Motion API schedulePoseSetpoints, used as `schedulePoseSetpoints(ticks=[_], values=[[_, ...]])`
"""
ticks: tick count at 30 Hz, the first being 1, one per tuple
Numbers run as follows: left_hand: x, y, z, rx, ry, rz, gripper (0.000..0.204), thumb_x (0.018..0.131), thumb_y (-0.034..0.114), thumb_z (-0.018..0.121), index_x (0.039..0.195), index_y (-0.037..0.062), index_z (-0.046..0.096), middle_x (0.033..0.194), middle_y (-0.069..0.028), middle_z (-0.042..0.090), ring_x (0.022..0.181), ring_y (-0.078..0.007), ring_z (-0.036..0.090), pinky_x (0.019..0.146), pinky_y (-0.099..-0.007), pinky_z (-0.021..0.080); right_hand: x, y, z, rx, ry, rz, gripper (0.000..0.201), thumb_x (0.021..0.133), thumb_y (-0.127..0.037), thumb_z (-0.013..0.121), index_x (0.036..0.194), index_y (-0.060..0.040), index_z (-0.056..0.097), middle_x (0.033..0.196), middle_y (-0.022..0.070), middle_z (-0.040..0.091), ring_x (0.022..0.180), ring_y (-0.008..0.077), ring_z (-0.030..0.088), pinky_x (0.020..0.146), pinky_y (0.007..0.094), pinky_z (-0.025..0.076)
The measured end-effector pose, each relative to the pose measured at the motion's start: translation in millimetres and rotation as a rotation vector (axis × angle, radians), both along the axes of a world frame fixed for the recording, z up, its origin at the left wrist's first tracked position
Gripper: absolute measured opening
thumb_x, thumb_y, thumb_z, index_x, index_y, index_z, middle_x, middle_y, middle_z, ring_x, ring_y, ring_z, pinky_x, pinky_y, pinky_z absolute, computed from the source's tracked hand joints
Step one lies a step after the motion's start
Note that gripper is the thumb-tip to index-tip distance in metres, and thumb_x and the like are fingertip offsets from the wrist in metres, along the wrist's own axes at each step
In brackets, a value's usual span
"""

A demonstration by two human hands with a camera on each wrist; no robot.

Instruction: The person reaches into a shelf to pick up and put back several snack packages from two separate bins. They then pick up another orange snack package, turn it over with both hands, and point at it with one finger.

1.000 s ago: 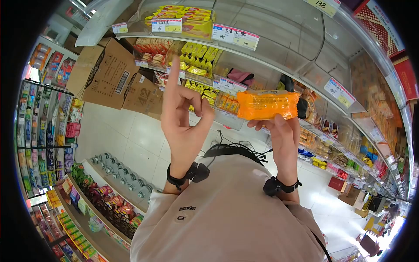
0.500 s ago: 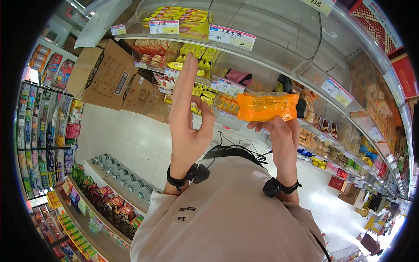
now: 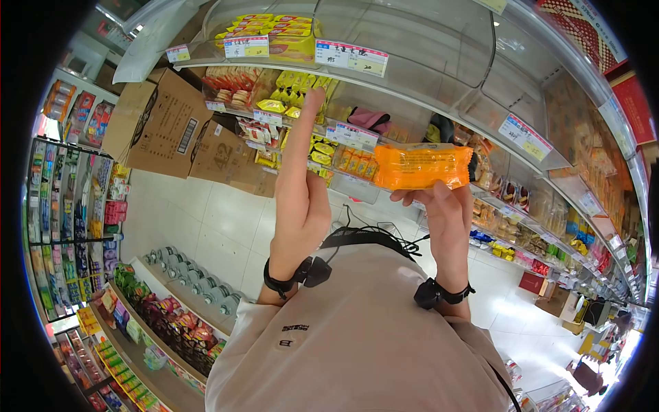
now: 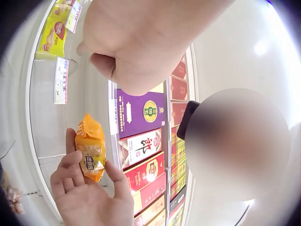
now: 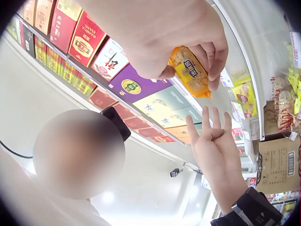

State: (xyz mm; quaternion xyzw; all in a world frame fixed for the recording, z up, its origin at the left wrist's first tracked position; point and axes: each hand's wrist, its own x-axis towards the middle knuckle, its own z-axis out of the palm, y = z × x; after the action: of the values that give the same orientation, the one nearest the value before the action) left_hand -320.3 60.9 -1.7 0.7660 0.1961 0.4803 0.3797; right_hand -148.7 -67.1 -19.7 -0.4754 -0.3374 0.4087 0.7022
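Note:
My right hand [image 3: 447, 216] pinches an orange snack packet [image 3: 422, 167] at its lower edge, with the thumb on the near side. Seen from the right wrist, the packet [image 5: 189, 70] has a clear front with pale pieces inside and a dark blue label. My left hand [image 3: 302, 202] is raised to the left of the packet and holds nothing. In the right wrist view, that left hand [image 5: 216, 150] shows four straight, spread fingers with the thumb folded over the palm. The two hands are apart.
A shelf edge [image 3: 412, 89] with price tags and clear bins runs past both hands. Yellow packets [image 3: 288, 31] lie in the upper bin. Cardboard boxes [image 3: 165, 134] stand at left, above a low shelf with large bottles [image 3: 195, 278]. Boxed goods [image 4: 141, 113] line a higher shelf.
The left hand has gone from one raised index finger, with the others curled towards the thumb, to four straight fingers. The right hand still holds the packet. The shelves shift slightly left in view.

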Motion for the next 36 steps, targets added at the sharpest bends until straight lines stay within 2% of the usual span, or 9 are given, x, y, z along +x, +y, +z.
schedulePoseSetpoints(ticks=[12,15,18,21,24,27,31,33,36], values=[[8,-2,5,-0.01,-0.009,-0.037,0.087,0.074,-0.019,0.033,0.16,-0.0066,0.03,0.162,-0.0253,0.04,0.153,-0.0367,0.037,0.126,-0.0431,0.022,5,-3,2,-0.001,-0.013,-0.006,0.047,0.103,-0.033,0.054,0.136,-0.0001,0.051,0.117,0.0195,0.071,0.091,0.0337,0.073,0.081,0.0407,0.052],[9,-3,7,-0.033,-0.003,-0.05,0.09,0.072,-0.02,0.032,0.161,-0.0051,0.031,0.159,-0.0257,0.043,0.151,-0.0364,0.041,0.125,-0.0416,0.025,3,-1,5,0.035,0.027,-0.025,0.042,0.105,-0.033,0.056,0.127,0.0031,0.056,0.11,0.0181,0.074,0.091,0.0256,0.074,0.078,0.0358,0.054],[10,-5,10,-0.054,0.005,-0.047,0.092,0.07,-0.021,0.032,0.161,-0.0037,0.031,0.157,-0.0255,0.046,0.149,-0.0357,0.044,0.122,-0.0392,0.028,3,0,6,0.036,0.014,-0.021,0.042,0.105,-0.033,0.056,0.127,0.0033,0.056,0.11,0.0182,0.074,0.091,0.0255,0.074,0.078,0.0357,0.054],[10,-4,10,-0.056,-0.004,-0.055,0.093,0.07,-0.021,0.032,0.161,-0.0029,0.031,0.157,-0.0253,0.047,0.149,-0.0353,0.044,0.12,-0.0371,0.031,6,-2,4,0.007,-0.021,0.006,0.046,0.103,-0.032,0.054,0.136,0.0008,0.051,0.116,0.0197,0.071,0.091,0.0334,0.073,0.081,0.0404,0.052],[9,-3,9,-0.038,0.006,-0.049,0.093,0.07,-0.021,0.032,0.161,-0.002,0.032,0.156,-0.0251,0.048,0.148,-0.0349,0.046,0.116,-0.0347,0.034,5,-1,4,0.003,-0.021,-0.003,0.046,0.103,-0.032,0.054,0.135,0.001,0.052,0.116,0.0198,0.071,0.091,0.0335,0.072,0.081,0.0405,0.052],[8,-4,8,-0.071,0.004,-0.038,0.092,0.071,-0.021,0.031,0.161,-0.0008,0.034,0.155,-0.0246,0.049,0.147,-0.0344,0.047,0.111,-0.0318,0.039,3,1,7,0.03,0.008,-0.024,0.045,0.105,-0.036,0.058,0.127,0.003,0.056,0.111,0.0185,0.074,0.091,0.0255,0.074,0.077,0.0354,0.054],[9,-3,8,-0.032,0.004,-0.016,0.091,0.072,-0.02,0.031,0.16,0.0001,0.035,0.153,-0.0236,0.052,0.145,-0.0335,0.05,0.104,-0.0283,0.042,4,0,6,0.026,-0.005,-0.013,0.046,0.104,-0.035,0.057,0.13,0.0021,0.055,0.113,0.0191,0.073,0.09,0.0284,0.073,0.078,0.0372,0.053],[9,-4,9,-0.047,-0.002,-0.018,0.091,0.072,-0.02,0.031,0.16,0.0,0.035,0.152,-0.0236,0.053,0.145,-0.0334,0.05,0.107,-0.0299,0.041,5,-1,4,0.008,-0.016,-0.007,0.046,0.103,-0.032,0.054,0.135,0.0004,0.052,0.115,0.02,0.072,0.09,0.0338,0.073,0.08,0.0409,0.052],[9,-3,8,-0.04,-0.007,-0.016,0.091,0.071,-0.02,0.032,0.16,-0.0001,0.036,0.151,-0.0238,0.053,0.145,-0.0334,0.05,0.112,-0.0326,0.039,4,0,5,0.006,-0.016,-0.013,0.045,0.104,-0.033,0.054,0.135,0.0,0.053,0.115,0.0201,0.072,0.09,0.0336,0.073,0.08,0.0408,0.052]])
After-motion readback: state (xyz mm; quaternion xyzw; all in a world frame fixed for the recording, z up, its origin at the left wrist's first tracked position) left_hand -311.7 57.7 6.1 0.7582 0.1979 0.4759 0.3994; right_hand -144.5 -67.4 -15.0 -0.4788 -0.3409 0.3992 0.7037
